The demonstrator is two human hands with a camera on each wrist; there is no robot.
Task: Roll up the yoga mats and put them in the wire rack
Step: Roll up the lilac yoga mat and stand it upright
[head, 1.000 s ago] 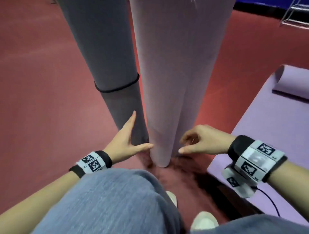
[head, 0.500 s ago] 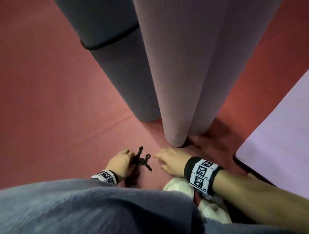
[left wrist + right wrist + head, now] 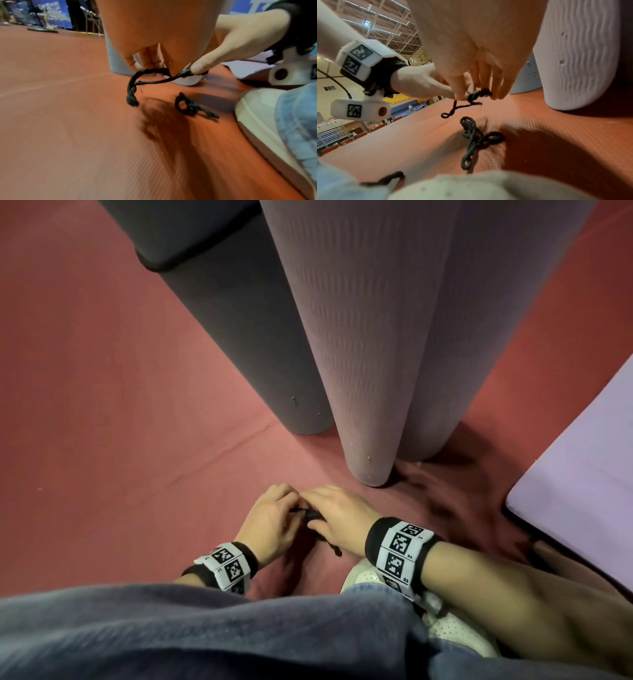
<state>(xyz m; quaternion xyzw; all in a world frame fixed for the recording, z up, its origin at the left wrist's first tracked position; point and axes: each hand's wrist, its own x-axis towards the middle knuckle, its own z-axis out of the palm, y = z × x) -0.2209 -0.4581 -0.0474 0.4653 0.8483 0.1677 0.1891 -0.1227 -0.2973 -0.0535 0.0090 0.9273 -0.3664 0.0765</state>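
Head view: three rolled yoga mats are stood on end on the red floor (image 3: 102, 405), just beyond the hands — a dark grey mat (image 3: 239, 344) at far left, banded by a black tie (image 3: 161, 263), a pale lilac mat (image 3: 349, 354) in the middle touching it, and a third roll (image 3: 442, 364) close behind on the right. The rolls are judged light, soft and springy, likely to loosen if unbound; they are best taken round the middle of the roll, where the ribbed surface should resist slipping. A flat lilac mat (image 3: 582, 508) lies unrolled at the right edge. No wire rack is shown. Near the body, a black cord (image 3: 150, 77) is held just above the floor between both hands: it is pinched by the left hand (image 3: 270, 522) at one end and by the thumb and fingers of the right hand (image 3: 342, 515) at the other, both grips closed on it, with a knotted end hanging free. The cord is judged limp and light, presumably a binding for a roll. A second black cord (image 3: 476, 138) lies loose on the floor beneath. A white shoe (image 3: 257, 115) and blue trousers (image 3: 205, 635) are nearest.
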